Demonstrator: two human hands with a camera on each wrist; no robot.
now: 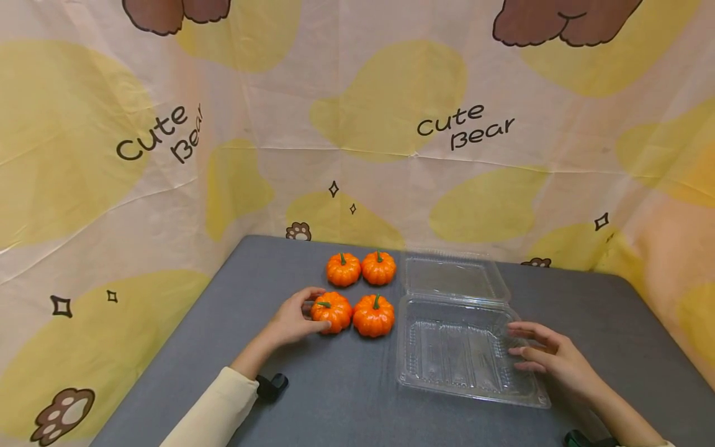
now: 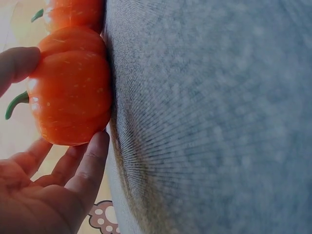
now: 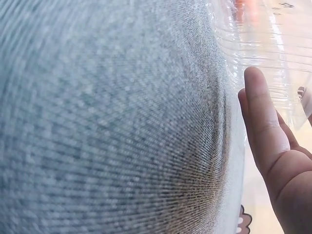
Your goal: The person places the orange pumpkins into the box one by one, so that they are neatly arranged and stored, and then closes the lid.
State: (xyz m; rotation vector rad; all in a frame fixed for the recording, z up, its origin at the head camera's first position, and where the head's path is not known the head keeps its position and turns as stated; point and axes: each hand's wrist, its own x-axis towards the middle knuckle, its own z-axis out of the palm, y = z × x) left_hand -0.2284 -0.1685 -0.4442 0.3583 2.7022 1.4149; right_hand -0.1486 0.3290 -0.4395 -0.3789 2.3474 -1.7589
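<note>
While the left hand pinches a shiny, ribbed orange pumpkin, the loose, empty right hand is by a clear plastic box; flat grey table spreads to its left edge.

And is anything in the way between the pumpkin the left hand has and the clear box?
Yes, the front right pumpkin sits between the front left pumpkin in the left hand and the clear box. The box's lid lies folded back, so it isn't blocking the opening.
</note>
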